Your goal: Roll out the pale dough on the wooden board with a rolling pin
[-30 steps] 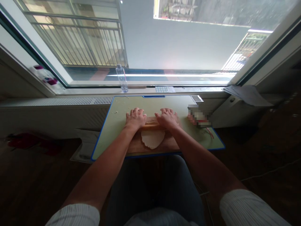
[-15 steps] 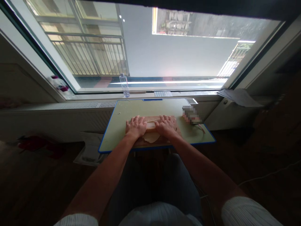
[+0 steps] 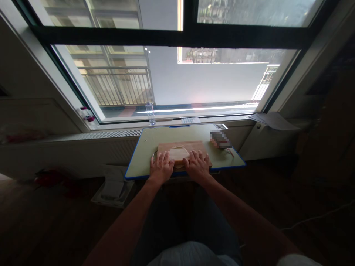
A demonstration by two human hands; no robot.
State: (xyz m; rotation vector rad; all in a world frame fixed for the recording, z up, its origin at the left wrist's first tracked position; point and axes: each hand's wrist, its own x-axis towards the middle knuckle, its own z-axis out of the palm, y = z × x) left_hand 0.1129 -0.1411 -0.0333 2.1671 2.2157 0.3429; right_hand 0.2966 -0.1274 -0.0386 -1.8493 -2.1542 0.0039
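A flattened sheet of pale dough (image 3: 179,152) lies on a wooden board (image 3: 195,145), showing mostly beyond a wooden rolling pin (image 3: 179,162). Across the pin's left end rests my left hand (image 3: 161,166), its fingers pointing forward over it. My right hand (image 3: 197,164) grips the other end the same way. Both thumbs point inward along the pin, and its ends are hidden beneath the palms. A small strip of dough shows on the near side of the pin.
The board lies on a small pale-green table (image 3: 144,159) with a blue edge. A pixelated object (image 3: 220,139) sits at its right. A clear plastic bottle (image 3: 150,113) stands on the windowsill, with a second bottle (image 3: 87,114) farther left. Papers (image 3: 273,120) lie at the right.
Both hands have drawn the rolling pin toward me, to the board's near part. More dough now shows beyond the pin. My view has tilted up, bringing a dark window bar into sight.
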